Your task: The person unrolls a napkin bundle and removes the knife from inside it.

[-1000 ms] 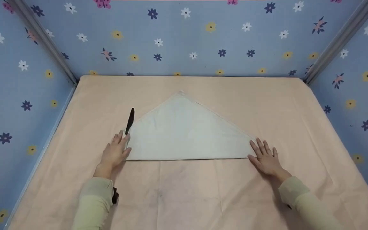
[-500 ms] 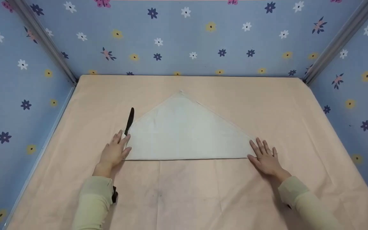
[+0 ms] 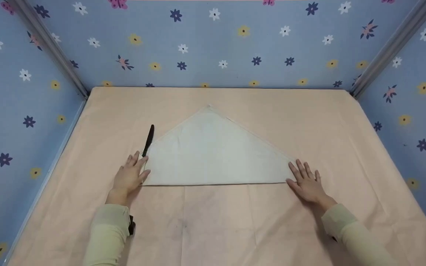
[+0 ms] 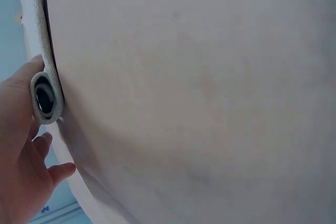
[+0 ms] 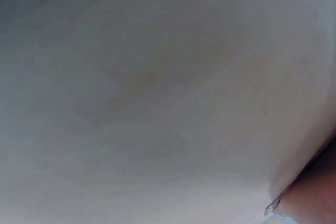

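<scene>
A pale cloth (image 3: 216, 155) lies folded on the peach-covered table, its point away from me and its straight edge near. Its left end is rolled up, and a black knife (image 3: 149, 139) sticks out of the far end of that roll. My left hand (image 3: 127, 180) rests over the roll (image 4: 56, 95), thumb on the cloth side and the other fingers spread along the outer side. In the left wrist view a dark object shows inside the roll's end. My right hand (image 3: 306, 184) lies flat, fingers spread, its fingertips on the cloth's right corner. The right wrist view is mostly blurred fabric.
The peach tablecloth (image 3: 216, 229) is creased near the front. Blue flowered panels (image 3: 220, 40) stand at the back and both sides, with grey posts (image 3: 394, 48) at the back corners. A small black device (image 3: 132, 225) sits at the left cuff.
My left hand and the knife have shifted very slightly to the left. The right hand stays in place on the cloth's corner.
</scene>
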`<state>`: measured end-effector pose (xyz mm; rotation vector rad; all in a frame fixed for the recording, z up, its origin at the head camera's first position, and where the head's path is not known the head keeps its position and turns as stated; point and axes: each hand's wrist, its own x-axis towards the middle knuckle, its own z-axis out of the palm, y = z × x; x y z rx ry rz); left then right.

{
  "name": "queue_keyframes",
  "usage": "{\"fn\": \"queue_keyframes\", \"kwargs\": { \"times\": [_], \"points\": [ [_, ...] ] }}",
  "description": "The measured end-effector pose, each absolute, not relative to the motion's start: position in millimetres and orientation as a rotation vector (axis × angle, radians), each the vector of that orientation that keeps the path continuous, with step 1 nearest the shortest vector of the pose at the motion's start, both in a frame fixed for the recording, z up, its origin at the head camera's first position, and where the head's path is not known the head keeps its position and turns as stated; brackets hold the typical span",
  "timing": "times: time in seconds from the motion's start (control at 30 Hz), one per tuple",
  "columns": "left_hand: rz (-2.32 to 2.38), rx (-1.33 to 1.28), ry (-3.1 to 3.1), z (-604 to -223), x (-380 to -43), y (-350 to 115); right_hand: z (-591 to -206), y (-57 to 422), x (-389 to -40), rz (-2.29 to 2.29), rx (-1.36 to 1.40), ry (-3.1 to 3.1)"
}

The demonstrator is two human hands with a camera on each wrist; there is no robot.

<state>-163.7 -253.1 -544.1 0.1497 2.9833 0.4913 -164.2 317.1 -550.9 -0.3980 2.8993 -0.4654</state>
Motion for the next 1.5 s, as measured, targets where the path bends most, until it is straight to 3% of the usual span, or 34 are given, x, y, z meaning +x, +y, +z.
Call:
{"fn": "queue_keyframes", "kwargs": {
  "times": [1.5],
  "points": [
    [0.561,0.051,2.961,-537.9,-153.8,-280.7,-552.4,316.9,-164.5,-0.445,-0.390,2.900]
  ]
}}
